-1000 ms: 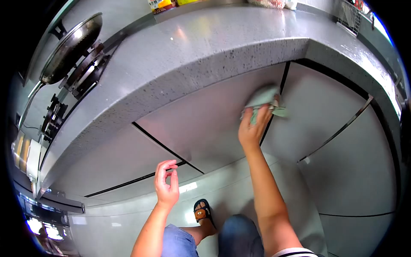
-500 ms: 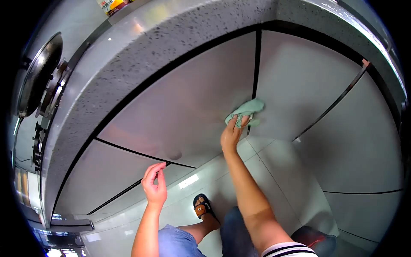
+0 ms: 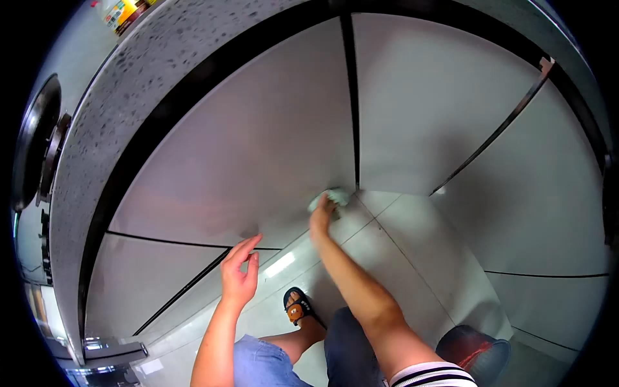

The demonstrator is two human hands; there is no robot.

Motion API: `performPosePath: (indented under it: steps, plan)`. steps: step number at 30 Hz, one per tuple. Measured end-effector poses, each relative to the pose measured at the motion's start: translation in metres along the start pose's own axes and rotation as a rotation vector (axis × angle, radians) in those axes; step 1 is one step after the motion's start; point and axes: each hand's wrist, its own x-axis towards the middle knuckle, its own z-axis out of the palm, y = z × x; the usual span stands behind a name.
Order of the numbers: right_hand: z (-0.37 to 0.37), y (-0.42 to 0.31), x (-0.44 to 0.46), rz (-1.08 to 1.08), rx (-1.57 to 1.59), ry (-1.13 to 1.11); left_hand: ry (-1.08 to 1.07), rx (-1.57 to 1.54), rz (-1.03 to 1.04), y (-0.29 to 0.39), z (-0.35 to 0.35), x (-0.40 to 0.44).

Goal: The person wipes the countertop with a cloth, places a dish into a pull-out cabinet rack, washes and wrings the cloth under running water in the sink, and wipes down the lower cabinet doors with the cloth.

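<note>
A pale green cloth [image 3: 336, 195] is pressed under my right hand [image 3: 320, 219] against the bottom of a light grey cabinet door [image 3: 251, 142], close to the floor and the corner. The fingers are slightly smeared by motion. My left hand [image 3: 240, 274] is raised in front of the lower left cabinet panels, holding nothing. Its fingers are stretched out and the thumb stands apart. I cannot tell whether its fingertips touch the door.
A speckled grey countertop [image 3: 151, 61] curves overhead, with a wok [image 3: 39, 142] at far left and a yellow-labelled bottle [image 3: 121, 14] on top. More cabinet doors [image 3: 425, 97] stand at right. A bucket [image 3: 474, 355] sits on the tiled floor [image 3: 400, 271] beside my legs.
My right hand has moved the cloth down and left along the door, towards its bottom edge. The left fingers have straightened a little. The view has shifted closer to the cabinets.
</note>
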Motion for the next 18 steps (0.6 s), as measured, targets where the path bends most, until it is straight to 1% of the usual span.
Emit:
performPosePath:
  steps: [1,3,5,7,8,9,10,14,17,18]
  plan:
    - [0.009,0.031,-0.005,-0.029,-0.014,-0.083,-0.008,-0.007,0.003,-0.001,0.002,0.004]
    - [0.010,-0.022,-0.042,-0.022,0.023,-0.176,-0.017,-0.039,-0.019,-0.005,0.003,0.007]
    - [0.003,-0.001,-0.009,-0.041,0.037,-0.060,-0.042,-0.074,-0.064,-0.007,0.004,0.004]
    - [-0.015,0.020,0.045,-0.031,0.096,0.038,-0.074,-0.100,-0.128,-0.007,0.009,0.000]
    - [-0.026,0.037,0.082,-0.045,0.095,0.087,-0.111,-0.095,-0.125,-0.007,0.009,-0.002]
    - [-0.039,0.057,0.109,0.003,0.201,0.041,-0.148,-0.095,-0.123,-0.007,0.009,-0.006]
    - [-0.040,0.059,0.113,0.028,0.198,0.066,-0.182,-0.095,-0.123,-0.010,0.008,-0.009]
    - [-0.040,0.074,0.110,0.131,0.166,0.165,-0.107,-0.135,-0.171,-0.027,0.003,-0.015]
    - [-0.017,0.109,0.061,0.205,0.195,0.138,-0.086,-0.079,-0.169,-0.024,0.001,-0.010]
    - [0.005,0.150,0.055,0.246,0.175,0.065,-0.073,-0.073,-0.151,-0.031,0.004,-0.010]
